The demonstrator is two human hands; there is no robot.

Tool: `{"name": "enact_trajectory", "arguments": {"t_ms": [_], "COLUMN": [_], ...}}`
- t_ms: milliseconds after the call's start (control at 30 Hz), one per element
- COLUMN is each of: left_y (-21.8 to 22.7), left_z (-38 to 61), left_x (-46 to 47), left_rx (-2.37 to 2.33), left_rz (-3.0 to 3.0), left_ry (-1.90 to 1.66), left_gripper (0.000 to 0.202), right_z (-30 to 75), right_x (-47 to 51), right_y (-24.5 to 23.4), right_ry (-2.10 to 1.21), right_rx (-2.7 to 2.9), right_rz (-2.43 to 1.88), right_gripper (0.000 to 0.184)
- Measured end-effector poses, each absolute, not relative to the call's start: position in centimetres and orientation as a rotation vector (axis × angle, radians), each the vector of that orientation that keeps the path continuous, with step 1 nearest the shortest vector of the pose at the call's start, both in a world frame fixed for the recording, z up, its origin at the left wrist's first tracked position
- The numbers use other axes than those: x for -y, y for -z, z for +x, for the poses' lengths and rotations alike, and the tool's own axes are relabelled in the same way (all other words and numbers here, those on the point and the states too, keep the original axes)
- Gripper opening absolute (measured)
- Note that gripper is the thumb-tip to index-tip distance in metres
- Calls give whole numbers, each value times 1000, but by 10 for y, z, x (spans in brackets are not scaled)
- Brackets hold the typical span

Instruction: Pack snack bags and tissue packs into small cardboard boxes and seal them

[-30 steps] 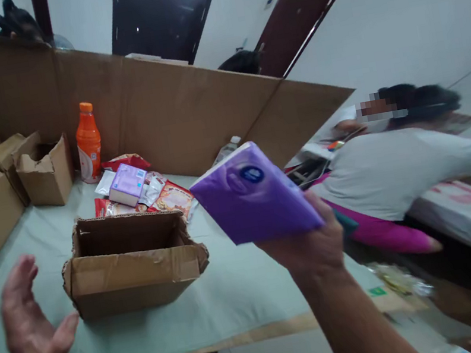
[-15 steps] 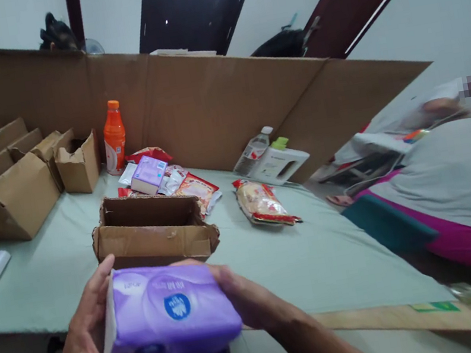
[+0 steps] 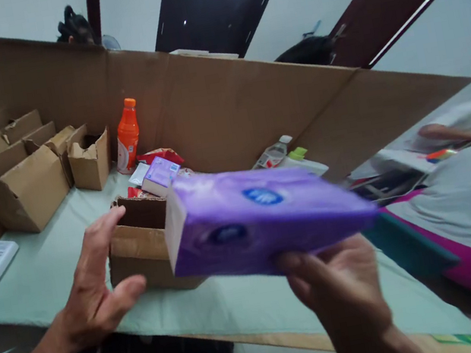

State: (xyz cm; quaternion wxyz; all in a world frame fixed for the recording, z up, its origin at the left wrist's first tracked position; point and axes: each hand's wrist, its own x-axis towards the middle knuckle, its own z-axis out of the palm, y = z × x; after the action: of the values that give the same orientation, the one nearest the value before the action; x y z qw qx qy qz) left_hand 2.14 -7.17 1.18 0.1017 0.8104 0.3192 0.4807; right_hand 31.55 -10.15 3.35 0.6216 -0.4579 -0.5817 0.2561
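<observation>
Your right hand grips the purple tissue pack by its lower edge, above the counter; your left hand is spread and empty near the open box. The pack looks light, soft, slick-wrapped: hold mid-length, squeezing gently.

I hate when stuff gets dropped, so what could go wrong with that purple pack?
The purple pack might slip, since only the right grip holds it; the left grip is open and apart from it. It also hides part of the open box, so it could bump the rim unseen.
</observation>
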Motion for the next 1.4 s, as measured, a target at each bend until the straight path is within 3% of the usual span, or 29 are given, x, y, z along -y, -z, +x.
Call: {"name": "enact_trajectory", "arguments": {"t_ms": [167, 267, 433, 600, 800, 1000, 1100, 1300, 1400], "left_y": [-20, -20, -14, -3, 7, 12, 17, 44, 58], "left_z": [24, 22, 11, 9, 10, 3, 0, 3, 9], "left_x": [45, 56, 73, 69, 69, 63, 59, 49, 47], "left_rx": [-1128, -1086, -961, -969, -945, -845, -852, -770, -771], "left_rz": [2889, 2890, 2861, 2808, 2707, 2668, 2644, 2478, 2415], "left_ry": [-1162, -1265, -1204, -1260, -1359, -1278, -1247, -1420, -1526], "left_gripper": [39, 35, 28, 27, 30, 36, 36, 36, 29], "right_z": [311, 315, 324, 292, 243, 233, 245, 289, 316], "right_x": [58, 47, 50, 43, 21, 8, 15, -8, -67], "right_y": [-53, -58, -75, -81, -45, -27, -40, -75, -61], "right_ry": [-301, -219, 24, -92, -157, -542, -548, -240, -220], "right_rx": [1529, 1736, 2120, 2522, 2609, 2799, 2771, 2085, 1880], "right_rz": [-961, -1079, -1182, -1205, -1457, -1291, -1235, -1319, -1495], "right_gripper": [67, 69, 54, 51, 52, 59, 63, 26, 30]}}
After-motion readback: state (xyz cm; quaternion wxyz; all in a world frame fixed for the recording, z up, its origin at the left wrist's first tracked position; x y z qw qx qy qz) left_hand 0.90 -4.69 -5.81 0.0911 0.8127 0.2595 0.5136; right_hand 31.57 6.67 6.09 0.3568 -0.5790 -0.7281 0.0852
